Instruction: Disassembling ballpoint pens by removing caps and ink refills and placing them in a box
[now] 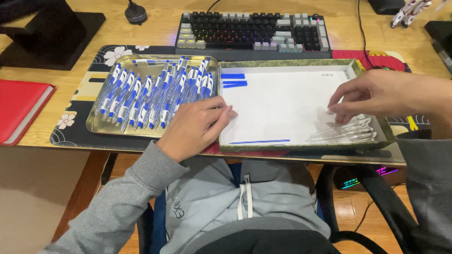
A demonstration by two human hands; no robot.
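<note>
Nearest, the left hand (195, 126) rests at the seam between the two trays, fingers curled loosely together, tips touching the near-left edge of the white-lined box tray (301, 146); whether anything is pinched under them cannot be told. Beside it, on the tray's near floor, lies one thin blue ink refill (260, 141), flat and alone. To the right, a small heap of clear plastic pen barrels (346, 133) sits in the near-right corner; the right hand (376, 94) hovers over it, fingers bunched and tips just touching the topmost barrel, not visibly clamped. Judged by look, these barrels are very light, stiff, smooth and apt to roll or slip; a pinch at mid-length between thumb and two fingers seems the safest hold. The refill would likely flex and is best lifted near its middle. Left, a gold metal tray (96, 123) holds rows of assembled blue-and-white pens (150, 96), packed side by side. Farther in, two blue pen parts (234, 80) lie at the box tray's far-left corner. Beyond, a backlit mechanical keyboard (254, 30); at far left, a red notebook (21, 110).
</note>
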